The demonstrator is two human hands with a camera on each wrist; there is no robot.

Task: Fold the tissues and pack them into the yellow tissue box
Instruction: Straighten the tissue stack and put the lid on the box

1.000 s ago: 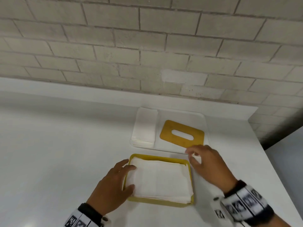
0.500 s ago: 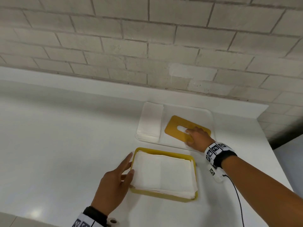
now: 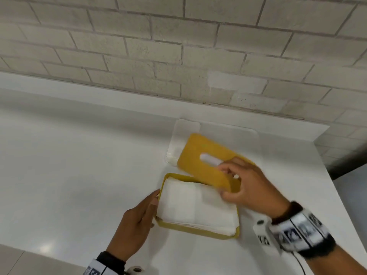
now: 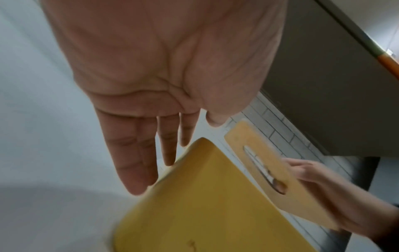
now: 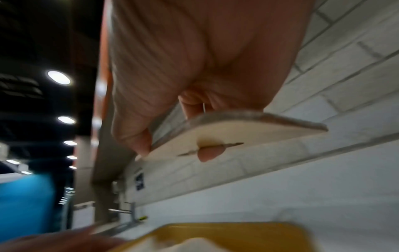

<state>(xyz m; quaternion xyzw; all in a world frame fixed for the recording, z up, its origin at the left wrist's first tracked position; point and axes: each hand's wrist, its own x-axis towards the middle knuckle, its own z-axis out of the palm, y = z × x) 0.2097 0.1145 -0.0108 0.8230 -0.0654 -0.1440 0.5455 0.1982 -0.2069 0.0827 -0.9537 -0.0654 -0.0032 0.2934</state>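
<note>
The yellow tissue box [image 3: 174, 228] sits on the white counter, filled with a stack of folded white tissues [image 3: 195, 205]. My left hand [image 3: 139, 217] lies flat with straight fingers against the box's left side [image 4: 194, 196]. My right hand [image 3: 238, 185] grips the yellow slotted lid [image 3: 204, 161] and holds it tilted in the air over the box's far right corner. In the right wrist view a fingertip pokes through the lid's slot [image 5: 215, 146], with the thumb on the lid's edge.
A white tray [image 3: 234, 132] lies behind the box near the brick wall, with a second stack of folded tissues [image 3: 178, 143] at its left end. The counter's right edge [image 3: 327, 185] drops off beside my right arm.
My right hand reached to the tray, took hold of the lid and lifted it toward the box. My left hand stayed against the box's left side.
</note>
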